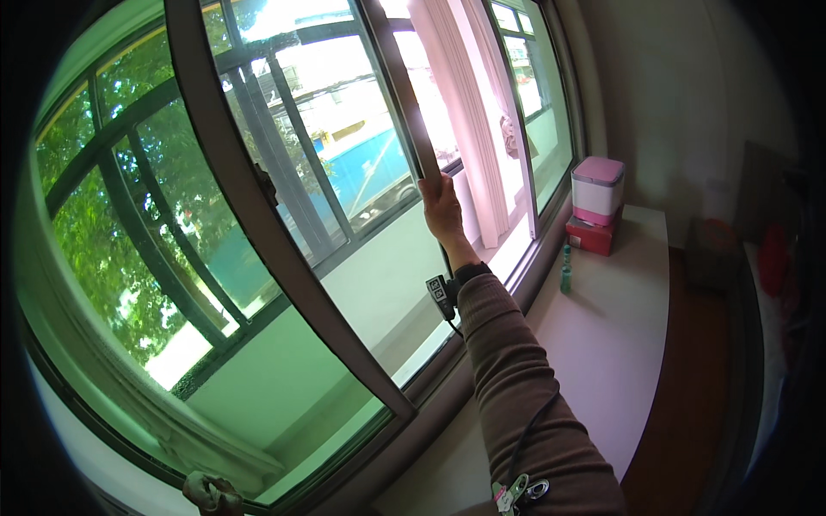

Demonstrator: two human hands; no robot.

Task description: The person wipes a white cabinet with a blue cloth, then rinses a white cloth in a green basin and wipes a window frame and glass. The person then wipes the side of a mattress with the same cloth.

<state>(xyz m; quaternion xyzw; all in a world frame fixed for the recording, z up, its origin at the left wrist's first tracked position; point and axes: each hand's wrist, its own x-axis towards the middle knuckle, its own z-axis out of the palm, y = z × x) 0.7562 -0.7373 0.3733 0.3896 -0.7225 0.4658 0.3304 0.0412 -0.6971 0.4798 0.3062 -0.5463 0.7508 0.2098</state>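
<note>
The right hand [442,211] is clamped on the window sash's upright [410,112], beside the pale curtain [460,112]! A green bottle [565,273] stands on the worktop [602,353] near a red box [592,240]; by the crumpled cloth [209,492], the left hand's grip can't be told.

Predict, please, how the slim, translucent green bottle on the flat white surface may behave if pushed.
The slim, translucent green bottle would probably tip easily, because it stands tall and narrow. Once fallen, its rounded body may roll on the flat, smooth-looking white surface.
</note>
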